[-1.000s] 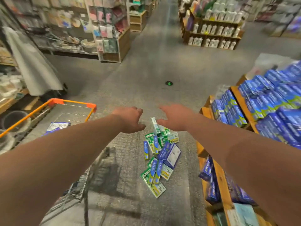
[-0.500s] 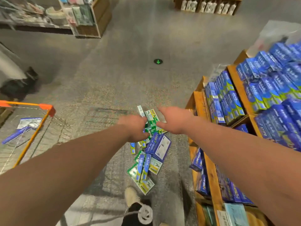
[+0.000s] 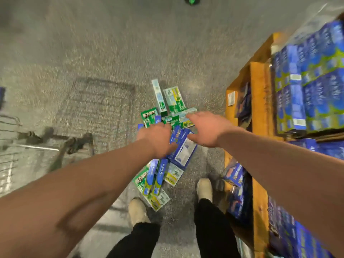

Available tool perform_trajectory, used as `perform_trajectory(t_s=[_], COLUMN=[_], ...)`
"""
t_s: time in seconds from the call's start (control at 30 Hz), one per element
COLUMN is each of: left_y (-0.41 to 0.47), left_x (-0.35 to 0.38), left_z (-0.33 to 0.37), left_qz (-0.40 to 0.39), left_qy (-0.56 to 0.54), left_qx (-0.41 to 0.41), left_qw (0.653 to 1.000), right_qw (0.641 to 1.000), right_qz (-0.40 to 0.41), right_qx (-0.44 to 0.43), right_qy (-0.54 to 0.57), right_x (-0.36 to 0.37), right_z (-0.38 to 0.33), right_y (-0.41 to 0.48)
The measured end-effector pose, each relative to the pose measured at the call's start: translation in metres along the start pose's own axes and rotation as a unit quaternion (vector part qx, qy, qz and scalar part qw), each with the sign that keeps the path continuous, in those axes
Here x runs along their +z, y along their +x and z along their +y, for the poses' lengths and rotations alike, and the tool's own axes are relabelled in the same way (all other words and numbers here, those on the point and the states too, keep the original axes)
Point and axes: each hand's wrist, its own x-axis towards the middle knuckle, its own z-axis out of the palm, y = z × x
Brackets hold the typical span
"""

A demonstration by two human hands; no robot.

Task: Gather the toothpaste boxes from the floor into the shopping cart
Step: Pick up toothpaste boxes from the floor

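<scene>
A heap of green and blue toothpaste boxes (image 3: 163,138) lies on the grey floor in front of my feet. A larger blue box (image 3: 183,152) rests on the middle of the heap. My left hand (image 3: 156,139) hangs over the left side of the heap, fingers curled down against the large blue box. My right hand (image 3: 203,130) hovers over the right side with fingers spread, holding nothing. Only the shopping cart's wire side (image 3: 11,146) shows, at the far left edge, blurred.
Wooden shelves (image 3: 258,101) stacked with blue packs run along the right, close to the heap. My two shoes (image 3: 204,189) stand just behind the boxes. The cart's wheel (image 3: 73,144) sits left of the heap. A green floor marker (image 3: 191,0) lies ahead.
The view has tipped down and closed in on the heap. Both hands have dropped lower over the boxes, and most of the cart has slid out of view to the left.
</scene>
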Motion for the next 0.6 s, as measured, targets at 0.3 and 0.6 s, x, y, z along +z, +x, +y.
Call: perform_trajectory(t_s=[0.3, 0.6], left_y=[0.17, 0.293], left_x=[0.209, 0.344], left_z=[-0.013, -0.012], left_qz=[-0.017, 0.007], left_qy=[-0.068, -0.058], left_qx=[-0.093, -0.137], left_qw=[0.993, 0.989], right_qw=[0.995, 0.983], right_qz=[-0.046, -0.06], right_qx=[-0.073, -0.113], right_qy=[-0.049, -0.129], right_x=[0.215, 0.337], right_z=[0.063, 0.098], right_y=[0.185, 0.323])
